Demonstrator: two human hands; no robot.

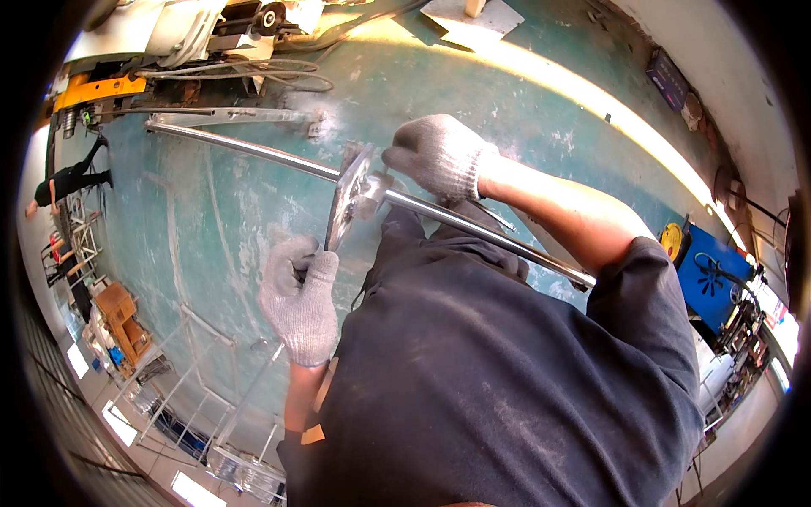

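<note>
A long shiny metal rod (253,150) runs slantwise before me, from the far left to beside my right elbow. It passes through a flat metal plate (342,207) standing on edge, with a block-like collar (372,196) on the plate's right side. My left hand (300,300), in a grey knit glove, pinches the plate's lower edge between thumb and curled fingers. Just above the collar, my gloved right hand (439,156) is closed in a fist; what it holds is hidden. A thin rod (498,216) shows below my right wrist, its other end out of sight.
Machinery with a yellow bar (101,89) and looped cables (287,76) stands at the far left. A metal frame (207,338) is on the green floor at lower left. Another person (72,182) is at the left edge. A blue panel (714,279) stands at right.
</note>
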